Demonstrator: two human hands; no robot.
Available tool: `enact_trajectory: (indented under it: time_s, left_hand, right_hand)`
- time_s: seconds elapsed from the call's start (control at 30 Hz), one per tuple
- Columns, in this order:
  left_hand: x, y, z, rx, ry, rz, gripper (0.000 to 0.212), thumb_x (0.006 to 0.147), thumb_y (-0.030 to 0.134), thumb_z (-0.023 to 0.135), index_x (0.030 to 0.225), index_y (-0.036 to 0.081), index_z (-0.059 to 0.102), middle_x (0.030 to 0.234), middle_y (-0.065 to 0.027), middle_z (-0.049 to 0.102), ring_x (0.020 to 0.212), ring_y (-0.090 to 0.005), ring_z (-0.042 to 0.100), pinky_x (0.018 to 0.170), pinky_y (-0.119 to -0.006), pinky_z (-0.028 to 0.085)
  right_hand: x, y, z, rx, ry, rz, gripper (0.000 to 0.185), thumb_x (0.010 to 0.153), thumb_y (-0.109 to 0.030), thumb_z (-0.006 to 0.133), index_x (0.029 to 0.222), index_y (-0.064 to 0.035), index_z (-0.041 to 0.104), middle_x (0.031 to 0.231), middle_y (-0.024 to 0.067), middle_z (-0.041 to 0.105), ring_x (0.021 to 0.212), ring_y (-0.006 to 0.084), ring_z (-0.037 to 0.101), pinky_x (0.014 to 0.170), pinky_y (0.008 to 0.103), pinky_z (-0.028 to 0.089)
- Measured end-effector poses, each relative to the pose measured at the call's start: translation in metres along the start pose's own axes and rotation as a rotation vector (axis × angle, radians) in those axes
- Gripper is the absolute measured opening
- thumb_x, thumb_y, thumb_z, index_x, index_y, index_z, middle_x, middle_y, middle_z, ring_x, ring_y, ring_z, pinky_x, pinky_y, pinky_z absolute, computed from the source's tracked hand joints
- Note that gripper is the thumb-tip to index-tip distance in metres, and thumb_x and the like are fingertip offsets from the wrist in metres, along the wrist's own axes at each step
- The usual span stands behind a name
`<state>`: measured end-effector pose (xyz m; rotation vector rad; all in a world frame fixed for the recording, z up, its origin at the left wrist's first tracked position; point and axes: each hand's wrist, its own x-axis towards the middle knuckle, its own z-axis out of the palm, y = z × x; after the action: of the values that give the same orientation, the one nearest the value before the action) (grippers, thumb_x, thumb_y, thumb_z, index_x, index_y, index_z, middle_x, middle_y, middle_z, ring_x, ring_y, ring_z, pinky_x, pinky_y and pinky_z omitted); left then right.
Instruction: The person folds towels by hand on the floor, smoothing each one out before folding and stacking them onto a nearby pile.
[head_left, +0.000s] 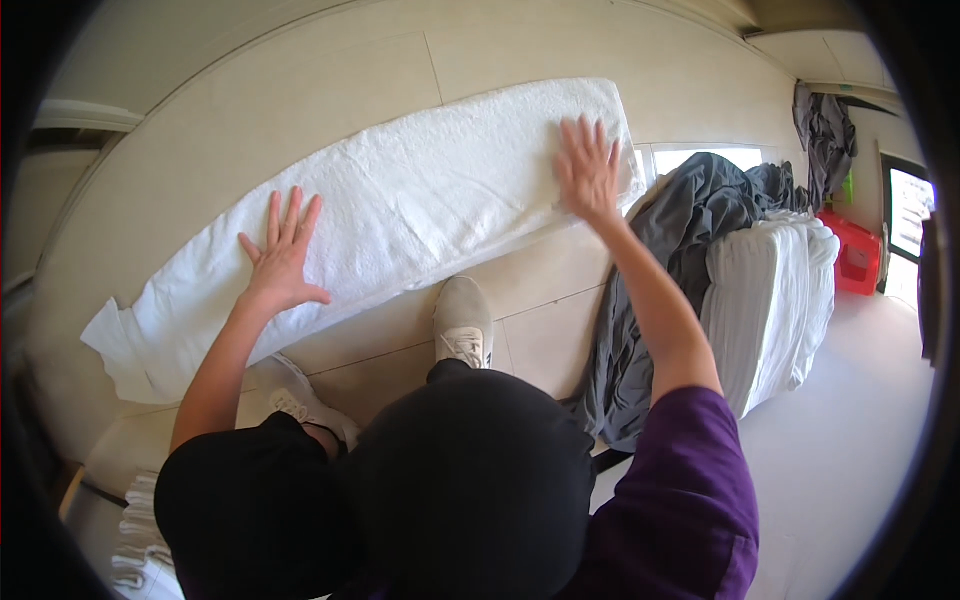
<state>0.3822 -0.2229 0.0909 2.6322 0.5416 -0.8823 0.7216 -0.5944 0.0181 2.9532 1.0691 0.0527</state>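
A long white terry towel (420, 187), folded lengthwise, lies across the beige tiles in front of my feet. My left hand (281, 259) rests on its left half, fingers spread and the thumb towards the near edge. Close to the towel's right end is my right hand (589, 169), palm down with fingers slightly apart and a little blurred. Neither hand grips anything. Small wrinkles run across the towel's middle, and its left end has a loose, uneven corner. My shoe (463, 319) stands by the near edge.
Dark grey fabric (679, 217) lies heaped to the right, against a stack of folded white cloth (769, 300). Farther right are a red plastic container (855, 255) and hanging dark cloth (825, 135). Folded towels (139, 525) are piled at the lower left.
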Motion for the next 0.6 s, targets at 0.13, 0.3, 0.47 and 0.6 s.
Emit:
enact_trajectory:
  time_s: [0.13,0.3,0.47,0.6]
  left_hand:
    - [0.000,-0.003,0.001,0.011,0.013,0.027,0.149,0.048,0.033,0.098,0.164,0.029,0.005,0.171,-0.0034,-0.008,0.157,-0.0328,-0.012,0.107,-0.085,0.010]
    - [-0.004,-0.005,-0.001,-0.005,0.026,0.042,0.149,0.047,0.035,0.098,0.164,0.030,0.007,0.172,-0.0019,-0.007,0.157,-0.0314,-0.011,0.106,-0.086,0.008]
    - [-0.007,-0.012,0.005,-0.057,0.058,0.024,0.147,0.047,0.034,0.098,0.163,0.030,0.010,0.172,-0.0009,-0.005,0.157,-0.0303,-0.011,0.107,-0.086,0.009]
    - [-0.012,-0.017,0.009,-0.066,0.083,0.048,0.141,0.051,0.033,0.097,0.163,0.027,0.013,0.172,-0.0027,-0.004,0.157,-0.0303,-0.009,0.109,-0.083,0.009]
  right_hand:
    - [-0.057,0.021,0.012,0.007,-0.010,0.059,0.057,0.107,-0.042,0.026,0.162,-0.0272,0.025,0.170,0.0063,0.017,0.157,0.0283,0.010,0.126,0.0490,0.003]
    - [-0.052,0.074,0.015,0.084,-0.064,0.299,0.062,0.107,-0.049,0.022,0.163,-0.0217,0.017,0.170,0.0077,0.016,0.156,0.0342,0.011,0.126,0.0511,0.005]
    - [-0.045,0.074,0.006,-0.284,-0.224,0.577,0.076,0.103,-0.062,0.033,0.161,-0.0137,0.024,0.166,0.0124,0.027,0.152,0.0373,0.021,0.123,0.0534,0.015]
    - [-0.046,0.062,0.007,0.382,0.055,1.241,0.073,0.079,-0.036,0.083,0.133,0.0051,0.054,0.140,0.0187,0.055,0.124,0.0338,0.058,0.098,0.0376,0.053]
